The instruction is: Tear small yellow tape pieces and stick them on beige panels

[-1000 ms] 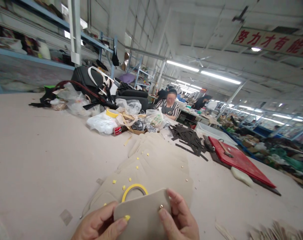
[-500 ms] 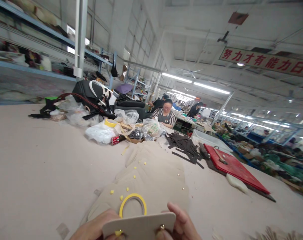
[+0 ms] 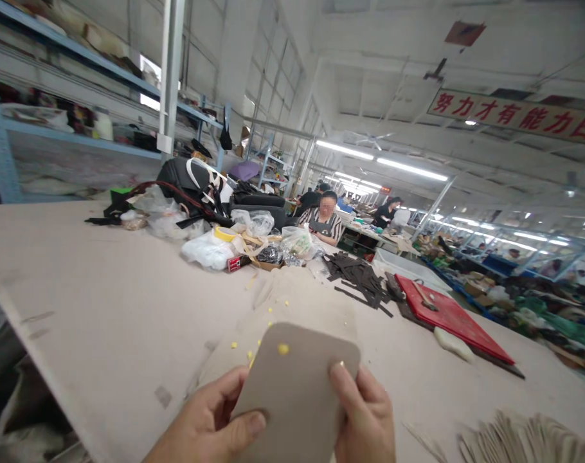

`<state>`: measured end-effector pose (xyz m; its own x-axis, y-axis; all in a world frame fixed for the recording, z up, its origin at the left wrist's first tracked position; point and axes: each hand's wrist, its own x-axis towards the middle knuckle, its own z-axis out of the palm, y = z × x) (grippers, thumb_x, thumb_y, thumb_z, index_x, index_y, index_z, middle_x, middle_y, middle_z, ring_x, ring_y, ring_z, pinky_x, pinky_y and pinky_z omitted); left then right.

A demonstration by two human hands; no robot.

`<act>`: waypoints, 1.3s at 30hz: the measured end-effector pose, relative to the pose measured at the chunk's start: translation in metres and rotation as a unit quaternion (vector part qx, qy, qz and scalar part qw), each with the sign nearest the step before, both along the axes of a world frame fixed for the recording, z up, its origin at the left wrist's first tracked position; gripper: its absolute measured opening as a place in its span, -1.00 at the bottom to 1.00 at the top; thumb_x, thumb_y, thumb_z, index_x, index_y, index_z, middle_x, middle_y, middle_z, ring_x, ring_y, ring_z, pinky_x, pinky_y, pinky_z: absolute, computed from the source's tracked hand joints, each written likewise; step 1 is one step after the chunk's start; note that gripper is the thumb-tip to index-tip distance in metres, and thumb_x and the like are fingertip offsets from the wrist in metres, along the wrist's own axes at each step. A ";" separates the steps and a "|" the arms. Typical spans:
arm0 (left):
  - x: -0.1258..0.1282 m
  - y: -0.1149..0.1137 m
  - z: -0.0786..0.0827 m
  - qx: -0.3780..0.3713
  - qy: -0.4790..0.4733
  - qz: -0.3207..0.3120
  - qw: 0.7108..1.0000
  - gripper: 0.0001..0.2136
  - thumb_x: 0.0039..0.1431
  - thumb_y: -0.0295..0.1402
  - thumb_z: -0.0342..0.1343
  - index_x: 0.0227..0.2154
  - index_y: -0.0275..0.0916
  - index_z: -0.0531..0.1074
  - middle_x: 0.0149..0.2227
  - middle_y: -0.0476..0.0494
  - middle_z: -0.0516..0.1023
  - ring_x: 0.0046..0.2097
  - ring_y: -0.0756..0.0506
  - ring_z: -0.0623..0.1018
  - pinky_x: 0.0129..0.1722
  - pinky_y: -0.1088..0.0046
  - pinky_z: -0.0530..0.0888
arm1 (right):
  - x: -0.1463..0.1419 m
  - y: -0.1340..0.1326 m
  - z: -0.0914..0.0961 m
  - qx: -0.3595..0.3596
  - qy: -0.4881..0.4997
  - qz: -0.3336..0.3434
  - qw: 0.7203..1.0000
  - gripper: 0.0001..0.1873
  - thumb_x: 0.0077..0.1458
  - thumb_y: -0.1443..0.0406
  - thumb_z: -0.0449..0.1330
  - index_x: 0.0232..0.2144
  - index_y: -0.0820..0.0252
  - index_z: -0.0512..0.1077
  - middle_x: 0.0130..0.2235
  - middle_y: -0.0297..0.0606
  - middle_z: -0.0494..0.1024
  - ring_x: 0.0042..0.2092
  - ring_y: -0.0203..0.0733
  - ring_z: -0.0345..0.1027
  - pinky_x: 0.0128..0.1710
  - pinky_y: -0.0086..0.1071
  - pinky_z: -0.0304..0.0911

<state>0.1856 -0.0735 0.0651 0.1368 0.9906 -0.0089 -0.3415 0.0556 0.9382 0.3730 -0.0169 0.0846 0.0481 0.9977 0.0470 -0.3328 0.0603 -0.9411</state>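
Beige panel (image 3: 297, 392), a rounded leather-like piece, sits pinched between both hands low in the head view. We see the left hand (image 3: 210, 427) with its thumb (image 3: 244, 427) pressed flat on the panel's near face, the other fingers curled behind it and hidden. Right hand (image 3: 367, 421) grips the opposite edge, thumb (image 3: 343, 386) pressed on the front near the upper right corner, remaining fingers folded together behind; we cannot tell how they lie. A small yellow sticker (image 3: 283, 348) sits on the panel above the left thumb.

Just beyond the fingers we see a stack of matching beige pieces (image 3: 302, 302) lying on the pale table (image 3: 104, 296), dotted with more yellow bits. Further out past the right thumb, dark strips (image 3: 357, 276) are scattered, and beside them a red board (image 3: 454, 318). Right of the right hand, at the frame's bottom edge, lies a fan of tan strips (image 3: 524, 440). Far beyond the left fingers we see plastic bags (image 3: 210, 247), a tape roll (image 3: 224, 234) and black bags (image 3: 191, 183) piled together. A seated person (image 3: 325, 222) works at the far end of the table, well apart from our hands.
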 end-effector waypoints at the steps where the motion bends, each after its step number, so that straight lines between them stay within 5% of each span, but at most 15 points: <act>1: 0.000 -0.003 -0.002 0.003 0.010 -0.034 0.999 -0.52 -0.01 -0.04 0.34 -0.06 -0.19 0.57 -0.17 -0.15 0.64 -0.12 -0.25 0.58 -0.06 0.28 0.51 | 0.002 0.006 0.007 -0.017 0.030 0.006 0.999 -0.58 -0.15 0.03 0.46 -0.34 0.23 0.60 -0.46 -0.26 0.63 -0.51 -0.21 0.47 -0.50 -0.45 0.42; 5: 0.001 -0.018 -0.014 -0.072 0.055 -0.112 0.990 -0.51 0.02 -0.01 0.31 -0.11 -0.28 0.59 -0.27 -0.16 0.66 -0.23 -0.22 0.61 -0.23 0.34 0.53 | 0.013 0.043 0.021 -0.012 0.078 -0.100 0.992 -0.57 -0.11 0.12 0.44 -0.22 0.25 0.56 -0.30 -0.27 0.68 -0.38 -0.26 0.54 -0.35 -0.49 0.47; 10: -0.003 -0.027 -0.023 -0.103 0.021 -0.058 0.993 -0.48 -0.08 0.04 0.36 -0.20 -0.30 0.60 -0.35 -0.13 0.66 -0.33 -0.12 0.59 -0.26 0.42 0.51 | 0.025 0.069 0.006 -0.051 0.127 -0.127 0.982 -0.60 -0.09 0.14 0.41 -0.21 0.23 0.53 -0.27 -0.33 0.67 -0.34 -0.24 0.54 -0.32 -0.42 0.51; 16: -0.015 -0.017 -0.038 -0.109 0.070 0.046 0.991 -0.49 -0.17 0.13 0.37 -0.45 -0.31 0.55 -0.54 -0.05 0.56 -0.53 0.00 0.45 -0.56 0.57 0.38 | 0.027 0.068 -0.002 -0.079 0.174 -0.141 0.971 -0.70 -0.07 0.21 0.36 -0.24 0.19 0.51 -0.33 -0.38 0.67 -0.38 -0.23 0.54 -0.36 -0.39 0.52; 23: -0.013 -0.009 -0.035 -0.122 0.003 0.096 0.988 -0.51 -0.11 0.07 0.36 -0.36 -0.32 0.58 -0.41 -0.13 0.63 -0.39 -0.07 0.54 -0.37 0.49 0.47 | 0.028 0.074 -0.016 -0.039 0.133 -0.164 0.977 -0.59 0.00 0.16 0.35 -0.09 0.15 0.50 -0.31 -0.39 0.68 -0.32 -0.19 0.58 -0.26 -0.34 0.54; 29: -0.012 -0.005 -0.035 -0.102 -0.025 0.087 0.991 -0.54 0.00 0.03 0.33 -0.22 -0.29 0.58 -0.35 -0.12 0.64 -0.32 -0.07 0.53 -0.29 0.47 0.48 | 0.020 0.074 -0.009 -0.086 0.196 -0.165 0.963 -0.66 0.12 0.16 0.28 -0.08 0.16 0.51 -0.33 -0.42 0.69 -0.42 -0.24 0.57 -0.38 -0.37 0.54; 39: -0.013 0.008 -0.046 -0.124 0.010 0.167 0.978 -0.50 -0.18 0.12 0.38 -0.46 -0.28 0.53 -0.52 0.01 0.48 -0.46 0.02 0.39 -0.45 0.56 0.34 | 0.016 0.075 -0.005 -0.146 0.228 -0.188 0.944 -0.72 0.26 0.23 0.17 -0.03 0.20 0.50 -0.37 -0.44 0.68 -0.45 -0.31 0.57 -0.46 -0.47 0.51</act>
